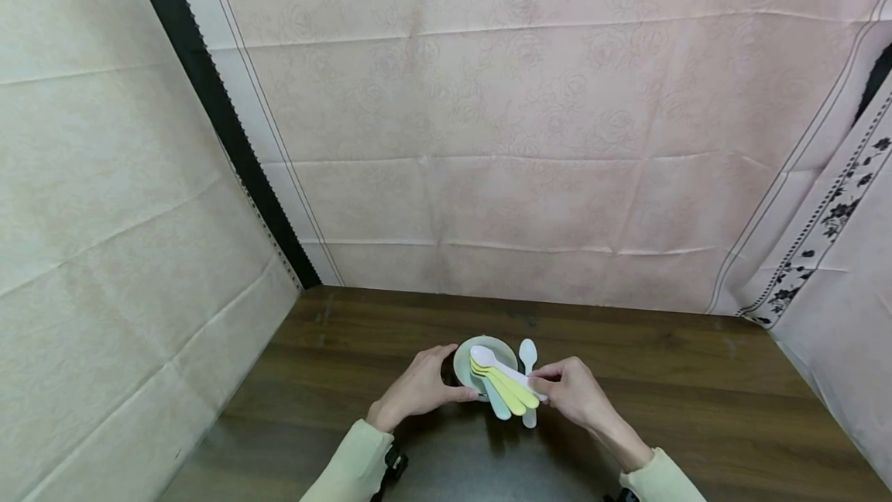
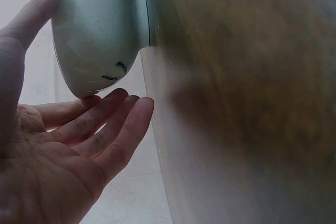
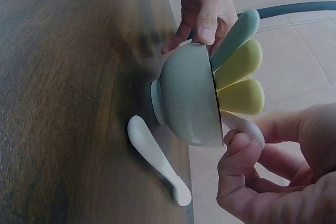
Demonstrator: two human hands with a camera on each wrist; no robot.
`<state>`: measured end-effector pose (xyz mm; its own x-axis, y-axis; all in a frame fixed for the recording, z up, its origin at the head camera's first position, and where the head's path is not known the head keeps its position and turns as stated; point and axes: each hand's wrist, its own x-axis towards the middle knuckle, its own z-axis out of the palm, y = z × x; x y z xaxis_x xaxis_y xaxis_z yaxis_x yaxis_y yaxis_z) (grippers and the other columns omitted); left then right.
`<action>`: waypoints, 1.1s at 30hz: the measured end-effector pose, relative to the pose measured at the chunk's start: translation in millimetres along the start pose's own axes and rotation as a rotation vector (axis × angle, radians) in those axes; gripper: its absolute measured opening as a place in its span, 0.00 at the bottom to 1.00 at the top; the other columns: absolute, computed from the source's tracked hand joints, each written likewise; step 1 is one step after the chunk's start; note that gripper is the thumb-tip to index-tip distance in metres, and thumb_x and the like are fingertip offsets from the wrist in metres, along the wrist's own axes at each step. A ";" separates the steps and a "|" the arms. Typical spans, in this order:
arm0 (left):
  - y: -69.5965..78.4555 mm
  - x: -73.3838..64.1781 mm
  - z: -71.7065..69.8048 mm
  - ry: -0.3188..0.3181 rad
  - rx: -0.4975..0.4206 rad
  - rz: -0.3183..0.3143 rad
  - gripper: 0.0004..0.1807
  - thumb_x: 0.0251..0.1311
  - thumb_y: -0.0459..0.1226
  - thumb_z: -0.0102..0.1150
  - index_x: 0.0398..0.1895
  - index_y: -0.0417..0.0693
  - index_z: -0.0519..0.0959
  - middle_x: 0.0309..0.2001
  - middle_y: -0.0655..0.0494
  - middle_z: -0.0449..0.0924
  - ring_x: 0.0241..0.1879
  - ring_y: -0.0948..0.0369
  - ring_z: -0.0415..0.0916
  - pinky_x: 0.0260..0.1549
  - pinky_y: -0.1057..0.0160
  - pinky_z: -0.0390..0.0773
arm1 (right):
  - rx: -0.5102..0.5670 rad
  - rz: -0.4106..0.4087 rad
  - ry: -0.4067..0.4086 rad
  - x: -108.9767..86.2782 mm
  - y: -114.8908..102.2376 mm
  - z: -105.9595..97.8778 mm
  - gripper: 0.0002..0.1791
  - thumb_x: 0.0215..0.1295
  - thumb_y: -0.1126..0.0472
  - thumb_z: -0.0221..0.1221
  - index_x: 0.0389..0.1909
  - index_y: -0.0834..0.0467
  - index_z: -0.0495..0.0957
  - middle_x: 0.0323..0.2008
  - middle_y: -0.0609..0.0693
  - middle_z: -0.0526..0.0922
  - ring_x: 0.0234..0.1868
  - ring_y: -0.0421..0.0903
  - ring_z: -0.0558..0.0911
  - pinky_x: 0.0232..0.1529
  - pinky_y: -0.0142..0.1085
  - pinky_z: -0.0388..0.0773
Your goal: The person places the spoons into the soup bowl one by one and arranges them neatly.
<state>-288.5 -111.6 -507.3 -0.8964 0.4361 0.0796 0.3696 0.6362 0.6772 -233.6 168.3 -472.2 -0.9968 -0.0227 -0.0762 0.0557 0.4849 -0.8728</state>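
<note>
A pale green bowl (image 1: 461,369) stands upright on the table, and its foot shows in the left wrist view. My left hand (image 1: 423,384) holds it from the left, thumb at the near rim and fingertips against the far side. With thumb and fingertips my right hand (image 1: 580,395) pinches the handle of a white spoon (image 3: 242,125), whose scoop is over the bowl. Two yellow spoons (image 3: 241,97) and a blue-green spoon (image 3: 239,34) rest in the bowl, handles fanned out over the near rim. Another white spoon (image 3: 153,150) lies on the table right of the bowl.
The brown wooden table (image 1: 669,378) reaches back to a cream cloth hanging (image 1: 543,138). More cloth hangs on the left (image 1: 125,238) and right, and a dark strip (image 1: 230,126) runs down the left corner.
</note>
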 end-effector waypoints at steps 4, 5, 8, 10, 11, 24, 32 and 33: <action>0.6 -0.5 0.5 0.003 0.010 -0.001 0.51 0.58 0.58 0.81 0.77 0.38 0.74 0.73 0.41 0.79 0.74 0.42 0.76 0.72 0.37 0.77 | 0.003 0.005 -0.007 -0.3 0.1 0.0 0.07 0.71 0.65 0.68 0.42 0.64 0.93 0.24 0.47 0.84 0.24 0.42 0.73 0.23 0.29 0.64; 0.4 -0.7 0.7 0.004 0.011 -0.002 0.51 0.58 0.58 0.81 0.77 0.38 0.74 0.73 0.40 0.79 0.74 0.42 0.76 0.72 0.37 0.77 | 0.002 0.005 -0.009 -0.5 0.3 0.0 0.07 0.71 0.65 0.68 0.42 0.64 0.93 0.24 0.47 0.84 0.24 0.41 0.73 0.23 0.29 0.65; -0.6 -0.7 1.2 0.005 0.017 -0.003 0.52 0.58 0.58 0.81 0.77 0.37 0.73 0.74 0.39 0.78 0.75 0.40 0.74 0.72 0.36 0.76 | 0.003 0.002 -0.014 -0.8 0.9 -0.4 0.07 0.71 0.65 0.68 0.42 0.64 0.93 0.23 0.47 0.83 0.24 0.41 0.73 0.23 0.29 0.65; -1.3 -0.7 1.5 0.004 0.021 -0.006 0.52 0.57 0.59 0.81 0.77 0.38 0.73 0.74 0.39 0.78 0.75 0.40 0.74 0.73 0.36 0.76 | 0.006 0.003 -0.018 -0.9 1.3 -0.8 0.08 0.72 0.65 0.67 0.41 0.64 0.93 0.23 0.47 0.83 0.25 0.41 0.74 0.23 0.29 0.66; -1.5 -0.6 1.7 0.005 0.022 -0.005 0.52 0.57 0.59 0.81 0.77 0.38 0.73 0.74 0.39 0.78 0.75 0.40 0.74 0.73 0.36 0.76 | 0.008 0.003 -0.020 -1.0 1.6 -1.1 0.08 0.72 0.65 0.67 0.42 0.64 0.93 0.23 0.47 0.83 0.25 0.41 0.74 0.23 0.29 0.66; -1.0 -1.0 1.0 0.003 0.027 -0.010 0.53 0.57 0.62 0.80 0.78 0.39 0.73 0.74 0.40 0.78 0.76 0.40 0.73 0.72 0.35 0.76 | 0.019 0.013 0.038 -1.0 4.5 -2.7 0.14 0.78 0.58 0.65 0.40 0.64 0.93 0.23 0.47 0.84 0.25 0.41 0.77 0.23 0.29 0.68; -2.7 -0.8 1.6 0.000 0.018 -0.021 0.53 0.57 0.62 0.80 0.78 0.40 0.73 0.75 0.40 0.77 0.76 0.39 0.72 0.73 0.35 0.75 | 0.064 0.036 0.099 -1.5 7.4 -5.7 0.18 0.82 0.58 0.62 0.38 0.68 0.91 0.25 0.49 0.86 0.27 0.41 0.81 0.28 0.32 0.80; -2.5 -0.9 1.7 -0.001 0.022 -0.024 0.53 0.57 0.62 0.80 0.78 0.39 0.73 0.75 0.39 0.77 0.77 0.39 0.72 0.73 0.35 0.75 | 0.073 0.037 0.104 -1.6 8.2 -6.0 0.18 0.82 0.58 0.61 0.39 0.69 0.90 0.25 0.50 0.87 0.27 0.41 0.82 0.29 0.32 0.81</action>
<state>-288.2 -112.4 -510.3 -0.9049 0.4210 0.0626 0.3530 0.6602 0.6629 -231.9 177.6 -476.4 -0.9943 0.0867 -0.0621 0.0929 0.4185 -0.9035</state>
